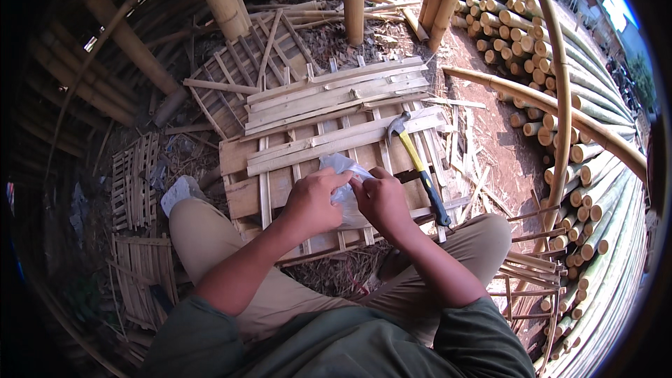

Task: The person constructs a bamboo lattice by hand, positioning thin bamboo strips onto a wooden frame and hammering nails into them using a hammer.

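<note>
Translucent plastic bag (pixel 346 203) pinched in my left hand (pixel 313 199) and right hand (pixel 383 203), yellow-and-black hammer (pixel 417 162) at two o'clock from it, wooden slats (pixel 336 101) at twelve.

The one view comes from the left of two fisheye cameras on the wearer's head, upright, facing forward and steeply down, its dark rounded border curving the stacked bamboo poles (pixel 605 252) at the right. It looks from close above: the hands (pixel 315 199) fall near the middle, with the wearer's own shirt (pixel 336 346) along the lower edge.
</note>
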Tool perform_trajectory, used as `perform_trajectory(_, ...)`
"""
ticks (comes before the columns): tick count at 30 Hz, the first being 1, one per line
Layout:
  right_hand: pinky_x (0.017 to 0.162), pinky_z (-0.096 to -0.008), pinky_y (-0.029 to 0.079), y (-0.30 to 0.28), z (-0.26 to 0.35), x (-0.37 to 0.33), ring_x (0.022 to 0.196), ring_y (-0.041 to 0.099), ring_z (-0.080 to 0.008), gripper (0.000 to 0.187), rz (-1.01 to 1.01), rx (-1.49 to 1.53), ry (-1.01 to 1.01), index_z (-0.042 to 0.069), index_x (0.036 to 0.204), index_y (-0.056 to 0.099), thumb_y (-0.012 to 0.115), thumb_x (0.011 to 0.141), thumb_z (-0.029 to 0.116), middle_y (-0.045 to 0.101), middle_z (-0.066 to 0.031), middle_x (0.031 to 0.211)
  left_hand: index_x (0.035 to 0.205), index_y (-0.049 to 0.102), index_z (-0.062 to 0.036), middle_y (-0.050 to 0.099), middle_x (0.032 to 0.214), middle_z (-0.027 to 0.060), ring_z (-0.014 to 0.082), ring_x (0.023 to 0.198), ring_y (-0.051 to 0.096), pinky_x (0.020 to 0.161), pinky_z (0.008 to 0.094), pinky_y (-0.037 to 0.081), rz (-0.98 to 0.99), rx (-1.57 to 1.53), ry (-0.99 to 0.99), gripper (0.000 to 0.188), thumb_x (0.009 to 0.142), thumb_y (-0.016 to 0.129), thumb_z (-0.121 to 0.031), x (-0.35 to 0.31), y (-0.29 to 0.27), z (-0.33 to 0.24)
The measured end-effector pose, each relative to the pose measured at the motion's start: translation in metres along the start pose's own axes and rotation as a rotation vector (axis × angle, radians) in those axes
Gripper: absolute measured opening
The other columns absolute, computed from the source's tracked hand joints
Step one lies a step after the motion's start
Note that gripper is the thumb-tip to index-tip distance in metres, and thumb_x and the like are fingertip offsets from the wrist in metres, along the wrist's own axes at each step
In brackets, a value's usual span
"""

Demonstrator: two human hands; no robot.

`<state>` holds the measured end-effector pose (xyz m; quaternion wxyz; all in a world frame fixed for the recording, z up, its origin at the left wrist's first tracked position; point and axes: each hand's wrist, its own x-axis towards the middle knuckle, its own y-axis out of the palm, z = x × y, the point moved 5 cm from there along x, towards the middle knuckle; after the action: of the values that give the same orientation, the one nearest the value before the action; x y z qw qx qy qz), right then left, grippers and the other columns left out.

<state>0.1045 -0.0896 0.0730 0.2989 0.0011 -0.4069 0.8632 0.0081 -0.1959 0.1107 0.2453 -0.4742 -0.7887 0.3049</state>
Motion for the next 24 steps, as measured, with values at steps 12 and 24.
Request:
perform_trajectory(12, 0.062, -0.0470, 0.051, 0.039, -0.024, -0.003, 0.074, 0.064, -0.0382, 0.016, 0.095, -0.220, 0.108, 0.001, 0.075, 0.064, 0.062, 0.076, 0.018, 0.062, -0.0202, 0.082, 0.117, 0.062, -0.0021, 0.059, 0.088, 0.0172, 0.0361, 0.081, 0.061, 0.074, 0.0417, 0.050, 0.126, 0.018, 0.041, 0.052, 0.065, 0.055, 0.001, -0.003, 0.024, 0.000)
perform_trajectory(24, 0.062, -0.0465, 0.053, 0.059, -0.032, -0.004, 0.069, 0.067, -0.0366, 0.021, 0.189, -0.309, 0.126, 0.004, 0.074, 0.067, 0.054, 0.082, 0.019, 0.067, -0.0198, 0.074, 0.118, 0.059, -0.0004, 0.060, 0.088, 0.0196, 0.0383, 0.082, 0.061, 0.073, 0.0429, 0.050, 0.200, 0.095, 0.012, 0.051, 0.067, 0.057, -0.003, -0.006, 0.036, 0.018)
